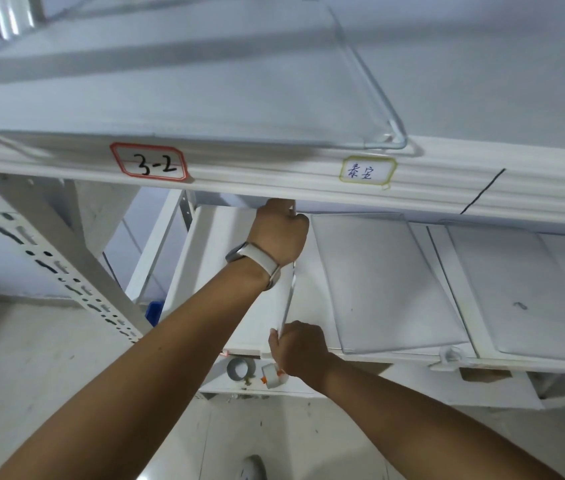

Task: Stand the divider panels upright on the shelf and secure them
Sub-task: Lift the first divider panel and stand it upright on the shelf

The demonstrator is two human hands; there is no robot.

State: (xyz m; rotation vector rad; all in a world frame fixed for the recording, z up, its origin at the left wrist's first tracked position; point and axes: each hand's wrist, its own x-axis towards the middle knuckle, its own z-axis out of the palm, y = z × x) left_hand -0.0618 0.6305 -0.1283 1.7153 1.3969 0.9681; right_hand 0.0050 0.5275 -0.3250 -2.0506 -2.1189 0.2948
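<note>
A clear divider panel (290,292) stands on edge on the white shelf (218,271), seen almost edge-on as a thin line. My left hand (282,233), with a watch on the wrist, grips its top end just under the upper shelf's front rail. My right hand (296,348) grips its lower end at the shelf's front edge. Two more clear panels lie flat on the shelf: one (385,282) just right of my hands, another (530,292) further right. A clear panel (204,81) also rests on the upper shelf.
The upper shelf's rail carries a label "3-2" (151,162) and a yellow-edged label (367,171). Two tape rolls (239,368) (274,375) sit on the lowest shelf below my right hand. A slotted steel upright (56,268) stands at left. A clip (450,356) sits on the shelf's front edge.
</note>
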